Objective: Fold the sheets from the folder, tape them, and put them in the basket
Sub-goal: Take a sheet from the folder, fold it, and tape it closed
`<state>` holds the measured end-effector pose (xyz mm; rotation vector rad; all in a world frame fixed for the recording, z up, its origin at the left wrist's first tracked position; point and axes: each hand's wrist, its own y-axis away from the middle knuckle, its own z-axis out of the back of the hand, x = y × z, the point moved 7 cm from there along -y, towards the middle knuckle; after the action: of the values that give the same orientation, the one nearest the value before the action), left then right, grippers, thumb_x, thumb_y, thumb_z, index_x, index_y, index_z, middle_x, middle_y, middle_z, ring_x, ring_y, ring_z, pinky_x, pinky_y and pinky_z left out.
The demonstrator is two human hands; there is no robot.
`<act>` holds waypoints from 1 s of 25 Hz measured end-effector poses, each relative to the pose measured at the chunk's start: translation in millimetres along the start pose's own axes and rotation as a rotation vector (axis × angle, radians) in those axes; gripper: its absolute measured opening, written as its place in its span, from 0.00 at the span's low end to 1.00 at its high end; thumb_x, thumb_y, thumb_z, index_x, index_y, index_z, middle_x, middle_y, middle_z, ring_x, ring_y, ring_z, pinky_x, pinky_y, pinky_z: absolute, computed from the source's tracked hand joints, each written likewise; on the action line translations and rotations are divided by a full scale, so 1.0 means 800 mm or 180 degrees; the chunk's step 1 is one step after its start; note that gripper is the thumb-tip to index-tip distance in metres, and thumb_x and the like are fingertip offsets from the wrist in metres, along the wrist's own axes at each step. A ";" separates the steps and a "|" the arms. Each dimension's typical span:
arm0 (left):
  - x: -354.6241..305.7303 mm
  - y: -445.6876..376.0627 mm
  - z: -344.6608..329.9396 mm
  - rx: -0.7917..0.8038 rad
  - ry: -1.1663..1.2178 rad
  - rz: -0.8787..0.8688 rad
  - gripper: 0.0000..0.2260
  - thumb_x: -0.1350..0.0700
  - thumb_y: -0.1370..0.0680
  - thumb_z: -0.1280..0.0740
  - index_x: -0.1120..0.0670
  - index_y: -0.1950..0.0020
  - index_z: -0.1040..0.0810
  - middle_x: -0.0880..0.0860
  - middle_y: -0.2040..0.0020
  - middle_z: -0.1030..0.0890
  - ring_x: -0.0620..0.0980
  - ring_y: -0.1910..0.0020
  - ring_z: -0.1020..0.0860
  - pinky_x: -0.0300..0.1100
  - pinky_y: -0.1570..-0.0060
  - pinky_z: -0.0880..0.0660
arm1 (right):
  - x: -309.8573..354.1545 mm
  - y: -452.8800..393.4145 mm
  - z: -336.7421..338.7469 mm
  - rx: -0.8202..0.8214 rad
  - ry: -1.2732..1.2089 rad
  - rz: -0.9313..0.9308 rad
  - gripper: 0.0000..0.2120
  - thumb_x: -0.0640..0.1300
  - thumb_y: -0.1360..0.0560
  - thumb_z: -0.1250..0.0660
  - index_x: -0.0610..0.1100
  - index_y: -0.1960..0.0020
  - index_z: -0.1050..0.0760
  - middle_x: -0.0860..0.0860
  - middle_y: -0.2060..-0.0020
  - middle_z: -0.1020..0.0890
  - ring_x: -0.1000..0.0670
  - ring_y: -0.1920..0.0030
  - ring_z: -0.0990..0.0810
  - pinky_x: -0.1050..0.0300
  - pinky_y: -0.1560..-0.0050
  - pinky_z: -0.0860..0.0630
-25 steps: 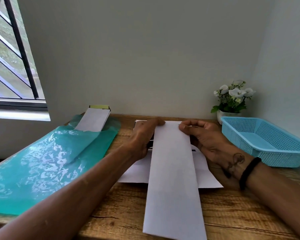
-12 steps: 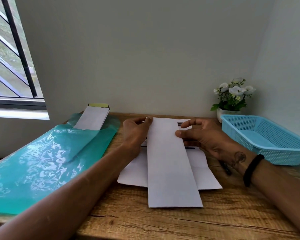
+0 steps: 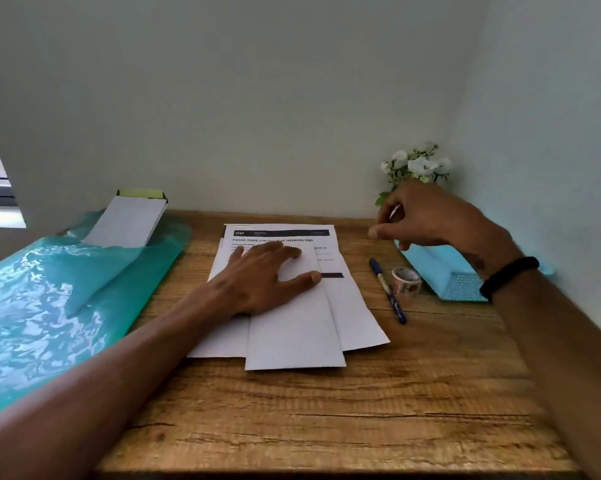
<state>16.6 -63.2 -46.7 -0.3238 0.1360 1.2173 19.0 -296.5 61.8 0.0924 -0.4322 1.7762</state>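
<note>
Head view, left hand (image 3: pixel 264 271) flat on folded sheet (image 3: pixel 292 327)

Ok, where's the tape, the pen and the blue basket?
tape roll (image 3: pixel 406 280), head view, on its patterned outer side.
pen (image 3: pixel 388 291), head view, middle of its barrel.
blue basket (image 3: pixel 460 287), head view, on its near perforated wall.

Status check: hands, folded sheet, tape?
Left hand flat, pinning folded sheet. Right hand empty, raised above tape roll. Sheet untaped; pen beside tape, nothing blocking.
</note>
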 end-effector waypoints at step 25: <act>-0.053 0.034 0.082 -0.2047 0.0895 -0.1419 0.15 0.51 0.22 0.25 0.49 0.36 0.19 0.46 0.42 0.18 0.41 0.48 0.18 0.41 0.47 0.19 | 0.066 0.016 -0.015 -0.0194 -0.1520 0.0934 0.29 0.53 0.32 0.19 0.54 0.34 0.24 0.60 0.46 0.15 0.59 0.51 0.14 0.63 0.53 0.15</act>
<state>-28.2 -72.3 22.7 -1.0314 -0.0905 0.7386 -4.3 -245.9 63.1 0.4346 -0.8786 2.0247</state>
